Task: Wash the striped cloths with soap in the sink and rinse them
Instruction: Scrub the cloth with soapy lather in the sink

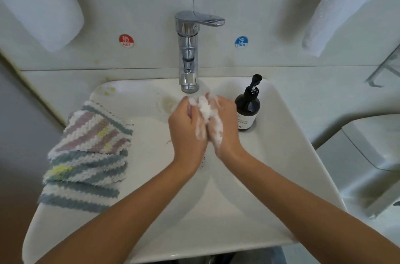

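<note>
Lathering over the basin, cloths waiting.
Left hand (187, 127) and right hand (224, 122) pressed together around white foam (205, 110) beneath the faucet (188, 51), likely working soap up. Striped cloths (88, 155) stacked on the white sink (281, 155) rim at 9 o'clock; pump soap bottle (249, 110) at 2 o'clock. Pale wall behind.

A single wide-angle view comes from the person's head, looking forward and steeply down onto the white ceramic sink (281, 155). It sits close: both bare forearms run in from the bottom edge and meet near the frame's middle. The chrome tap (188, 51) stands straight ahead at upper centre, the pale wall behind it. Straight lines bow toward the edges.
</note>
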`<state>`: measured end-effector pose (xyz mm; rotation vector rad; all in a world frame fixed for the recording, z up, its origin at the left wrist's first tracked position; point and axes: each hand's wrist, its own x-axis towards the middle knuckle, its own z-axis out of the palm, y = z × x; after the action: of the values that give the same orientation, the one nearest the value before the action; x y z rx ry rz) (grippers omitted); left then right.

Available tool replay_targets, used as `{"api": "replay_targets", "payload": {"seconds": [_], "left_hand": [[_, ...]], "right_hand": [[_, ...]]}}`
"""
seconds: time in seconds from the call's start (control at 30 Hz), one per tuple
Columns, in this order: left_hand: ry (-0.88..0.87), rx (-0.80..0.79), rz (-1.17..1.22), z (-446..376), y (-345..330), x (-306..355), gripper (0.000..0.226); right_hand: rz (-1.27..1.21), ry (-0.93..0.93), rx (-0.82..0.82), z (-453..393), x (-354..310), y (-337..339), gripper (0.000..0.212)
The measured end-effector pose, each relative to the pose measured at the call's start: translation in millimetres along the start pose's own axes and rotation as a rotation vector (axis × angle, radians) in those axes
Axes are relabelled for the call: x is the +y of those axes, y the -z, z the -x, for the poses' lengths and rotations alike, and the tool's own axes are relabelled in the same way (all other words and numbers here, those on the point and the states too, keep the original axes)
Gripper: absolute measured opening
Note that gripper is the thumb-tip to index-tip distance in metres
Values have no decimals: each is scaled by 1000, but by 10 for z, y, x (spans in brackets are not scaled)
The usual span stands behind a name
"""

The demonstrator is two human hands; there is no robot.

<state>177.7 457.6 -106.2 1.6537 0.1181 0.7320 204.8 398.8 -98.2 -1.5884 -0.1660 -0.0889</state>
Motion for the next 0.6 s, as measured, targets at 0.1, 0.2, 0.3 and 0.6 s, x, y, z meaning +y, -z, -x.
{"api": "replay_targets", "payload": {"seconds": [0.1, 0.2, 0.3, 0.6], "left_hand": [[97, 64, 0, -107, 75, -80, 42], [84, 62, -1, -4, 84, -20, 39], [56, -41, 24, 222, 33, 25, 34], [125, 17, -24, -169, 81, -156, 38]], "right_hand": [[-74, -86, 7, 73, 2, -141, 28], [-43, -37, -13, -10, -53, -122, 41], [-2, 11, -15, -158, -100, -15, 54], [18, -48, -60, 90, -15, -78, 40]]}}
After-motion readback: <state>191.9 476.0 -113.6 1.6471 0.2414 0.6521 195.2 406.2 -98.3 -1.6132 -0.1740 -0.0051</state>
